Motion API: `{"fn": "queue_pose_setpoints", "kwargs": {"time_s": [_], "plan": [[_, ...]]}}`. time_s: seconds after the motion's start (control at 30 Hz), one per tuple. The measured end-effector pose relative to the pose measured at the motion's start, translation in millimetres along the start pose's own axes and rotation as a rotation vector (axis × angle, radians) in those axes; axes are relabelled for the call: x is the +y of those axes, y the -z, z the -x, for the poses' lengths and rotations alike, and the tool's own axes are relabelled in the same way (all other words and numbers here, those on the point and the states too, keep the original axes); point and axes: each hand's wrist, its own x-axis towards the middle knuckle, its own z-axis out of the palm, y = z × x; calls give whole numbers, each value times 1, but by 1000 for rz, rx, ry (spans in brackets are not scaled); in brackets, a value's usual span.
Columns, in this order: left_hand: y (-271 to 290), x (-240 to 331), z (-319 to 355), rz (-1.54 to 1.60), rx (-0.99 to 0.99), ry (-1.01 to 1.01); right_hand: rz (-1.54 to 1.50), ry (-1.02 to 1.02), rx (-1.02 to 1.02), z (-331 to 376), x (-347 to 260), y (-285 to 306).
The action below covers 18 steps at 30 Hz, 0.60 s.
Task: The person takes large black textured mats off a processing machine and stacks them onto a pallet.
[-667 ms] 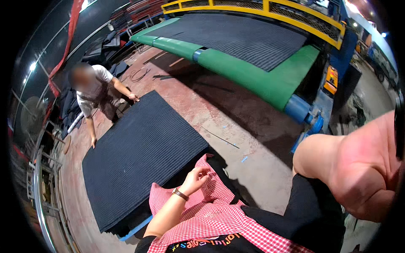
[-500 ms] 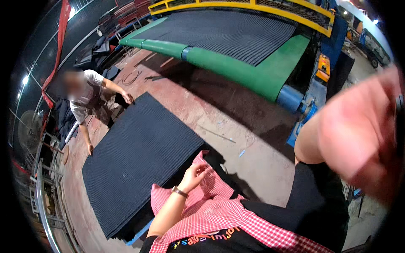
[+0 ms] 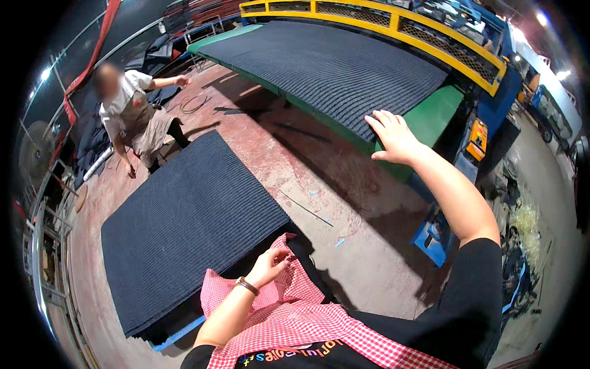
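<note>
Your right hand (image 3: 393,136) lies flat, fingers (image 3: 384,118) spread, on the near corner of the dark ribbed mat (image 3: 332,64) that covers the green table (image 3: 439,114). The mat is charcoal, ridged in fine parallel lines, and its edge stops short of the table's bare green end.

Your left hand (image 3: 268,265) is at your waist, fingers curled together and pinching a fold of the red-and-white checked apron (image 3: 289,313). A brown wristband (image 3: 247,285) sits on that wrist.

A second mat (image 3: 184,227), same ribbed dark texture, rectangular, lies flat on the red, scuffed floor (image 3: 295,166), just ahead of your left hand. A blue bar (image 3: 178,334) shows under its near edge.

A yellow rail (image 3: 393,15) with mesh panels runs behind the table. An orange-yellow panel (image 3: 476,140) sits on the blue machine frame (image 3: 504,92) at the table's right end.

Another person (image 3: 132,114) in a light shirt and tan apron bends at the floor mat's far end. A red strap (image 3: 92,55) hangs beyond them.
</note>
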Motion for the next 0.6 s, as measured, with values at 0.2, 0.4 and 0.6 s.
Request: {"fn": "queue_pose_setpoints", "kwargs": {"time_s": [0.2,0.4,0.6], "plan": [[5,6,-13,-56,-54,113,150,329,308,-25,-6,-6],[9,1,-27,63,-45,92,-617,-214,672,-77,9,4],[21,16,-71,206,-52,63,-1520,-1060,1023,-133,131,-12]]}}
